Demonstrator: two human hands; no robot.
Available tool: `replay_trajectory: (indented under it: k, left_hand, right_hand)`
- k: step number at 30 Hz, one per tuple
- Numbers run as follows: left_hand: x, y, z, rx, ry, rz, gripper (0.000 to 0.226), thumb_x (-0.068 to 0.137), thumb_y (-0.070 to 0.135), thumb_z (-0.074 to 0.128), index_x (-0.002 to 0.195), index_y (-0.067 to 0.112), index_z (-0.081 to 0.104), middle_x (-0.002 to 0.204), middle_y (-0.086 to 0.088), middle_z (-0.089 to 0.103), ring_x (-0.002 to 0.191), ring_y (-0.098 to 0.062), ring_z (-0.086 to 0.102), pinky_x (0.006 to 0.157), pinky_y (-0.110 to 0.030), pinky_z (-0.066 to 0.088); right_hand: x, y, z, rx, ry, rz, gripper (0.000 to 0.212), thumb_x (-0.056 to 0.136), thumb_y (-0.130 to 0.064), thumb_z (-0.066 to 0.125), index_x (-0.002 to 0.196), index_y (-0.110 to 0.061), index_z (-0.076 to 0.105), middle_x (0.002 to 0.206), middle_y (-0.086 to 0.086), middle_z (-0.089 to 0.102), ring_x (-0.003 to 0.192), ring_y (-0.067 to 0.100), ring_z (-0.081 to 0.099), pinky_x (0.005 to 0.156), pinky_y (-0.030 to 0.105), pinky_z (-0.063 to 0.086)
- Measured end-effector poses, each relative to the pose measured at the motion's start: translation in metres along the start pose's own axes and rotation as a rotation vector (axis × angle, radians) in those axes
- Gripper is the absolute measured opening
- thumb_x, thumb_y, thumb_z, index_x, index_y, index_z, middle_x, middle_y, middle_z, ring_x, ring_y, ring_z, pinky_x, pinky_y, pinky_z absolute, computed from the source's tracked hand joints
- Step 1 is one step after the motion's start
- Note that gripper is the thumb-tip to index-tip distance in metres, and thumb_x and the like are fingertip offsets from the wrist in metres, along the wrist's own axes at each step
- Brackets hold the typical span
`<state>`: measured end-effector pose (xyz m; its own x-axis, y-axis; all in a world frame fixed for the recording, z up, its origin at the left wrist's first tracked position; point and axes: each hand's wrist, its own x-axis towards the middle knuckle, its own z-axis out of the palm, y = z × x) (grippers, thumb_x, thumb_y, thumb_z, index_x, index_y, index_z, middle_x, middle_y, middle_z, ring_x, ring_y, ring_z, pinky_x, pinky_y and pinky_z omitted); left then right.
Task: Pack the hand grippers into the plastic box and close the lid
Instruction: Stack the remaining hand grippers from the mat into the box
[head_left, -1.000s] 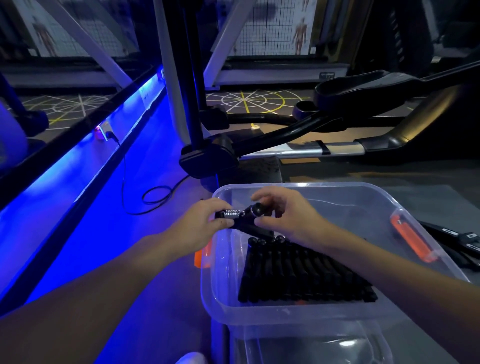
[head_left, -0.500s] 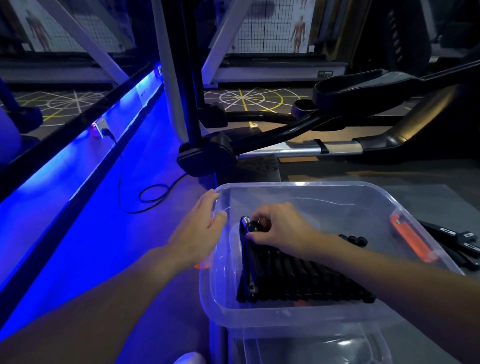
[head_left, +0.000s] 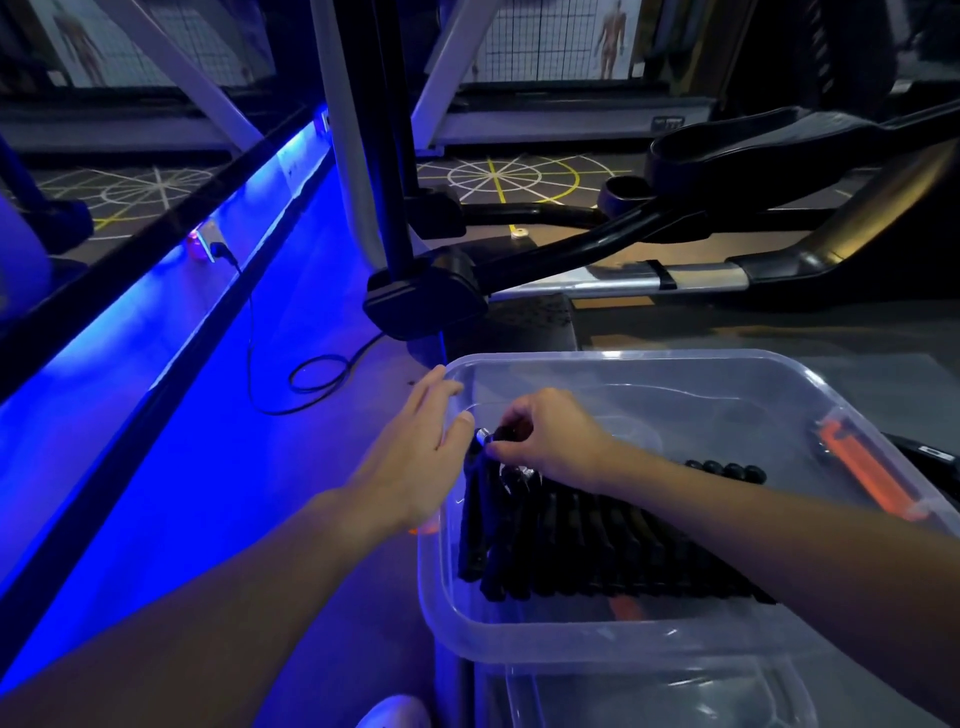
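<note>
While the left hand (head_left: 415, 457) rests spread and empty against the plastic box's (head_left: 519, 639) left wall, the right hand (head_left: 550, 441) pinches the top of a hand gripper (head_left: 480, 514). It stands leftmost in the row of grippers (head_left: 623, 551) inside the box.

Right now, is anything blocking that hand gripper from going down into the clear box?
Nothing visible. The right hand holds the black hand gripper inside the clear plastic box, at the left end of the packed black row.

No readable text; the small label on the black frame (head_left: 668, 122) and the anatomy posters (head_left: 566, 39) are too blurred.
</note>
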<state>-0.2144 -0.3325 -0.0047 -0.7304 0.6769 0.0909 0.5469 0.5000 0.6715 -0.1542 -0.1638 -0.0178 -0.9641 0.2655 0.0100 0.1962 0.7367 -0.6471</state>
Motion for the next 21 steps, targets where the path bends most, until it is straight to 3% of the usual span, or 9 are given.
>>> replay_trajectory:
  k: [5,10,12,15,17,19,21]
  left_hand:
    - [0.002,-0.002,0.001,0.016,-0.008,0.002,0.042,0.102,0.036,0.033,0.142,0.024,0.036,0.16,0.016,0.011,0.142,-0.008,0.025,0.103,-0.021,0.023]
    - [0.001,0.002,-0.001,0.064,-0.032,0.001,0.04,0.102,0.034,0.035,0.139,0.021,0.04,0.16,0.012,0.012,0.137,-0.014,0.033,0.105,-0.027,0.029]
    - [0.003,0.002,-0.002,0.178,-0.009,0.026,0.038,0.1,0.032,0.038,0.135,0.019,0.046,0.157,0.004,0.021,0.139,-0.018,0.031,0.111,-0.036,0.029]
    - [0.013,0.006,-0.004,0.476,0.097,0.212,0.033,0.093,0.027,0.043,0.121,0.016,0.057,0.138,-0.002,0.047,0.136,-0.021,0.035,0.115,-0.038,0.022]
    - [0.018,0.016,-0.002,0.583,-0.006,0.246,0.032,0.092,0.025,0.043,0.12,0.017,0.055,0.118,-0.001,0.061,0.12,-0.023,0.047,0.116,-0.039,0.022]
    - [0.018,0.029,0.002,0.601,-0.184,0.177,0.032,0.095,0.028,0.042,0.124,0.016,0.047,0.103,-0.007,0.064,0.108,-0.028,0.049,0.099,-0.043,0.041]
    - [0.02,0.037,0.009,0.606,-0.289,0.163,0.037,0.098,0.035,0.042,0.13,0.017,0.039,0.109,-0.008,0.061,0.107,-0.031,0.051,0.084,-0.043,0.048]
  right_hand:
    - [-0.003,0.006,-0.013,-0.119,0.034,0.006,0.019,0.076,-0.029,0.078,0.078,-0.011,0.073,0.072,0.003,0.07,0.063,0.014,0.059,0.056,0.024,0.043]
    - [-0.008,0.013,-0.027,-0.132,0.071,0.058,0.017,0.077,-0.028,0.077,0.077,-0.012,0.074,0.064,-0.001,0.065,0.053,0.004,0.052,0.044,0.012,0.038]
    - [-0.012,0.013,-0.03,-0.144,0.07,0.065,0.017,0.077,-0.029,0.077,0.076,-0.012,0.074,0.062,-0.002,0.065,0.052,0.004,0.052,0.043,0.011,0.037]
    - [-0.019,0.014,-0.036,-0.174,0.075,0.072,0.018,0.077,-0.031,0.077,0.078,-0.013,0.074,0.064,-0.001,0.065,0.055,0.008,0.053,0.045,0.013,0.035]
    - [-0.024,0.015,-0.04,-0.183,0.078,0.067,0.019,0.078,-0.032,0.076,0.081,-0.013,0.074,0.068,0.0,0.066,0.06,0.011,0.055,0.049,0.016,0.038]
    - [-0.03,0.016,-0.044,-0.182,0.074,0.061,0.019,0.079,-0.032,0.076,0.083,-0.014,0.073,0.07,-0.002,0.065,0.064,0.012,0.057,0.055,0.022,0.042]
    - [-0.04,0.018,-0.049,-0.171,0.083,0.059,0.018,0.078,-0.034,0.076,0.081,-0.017,0.072,0.066,-0.006,0.062,0.063,0.011,0.056,0.056,0.023,0.041]
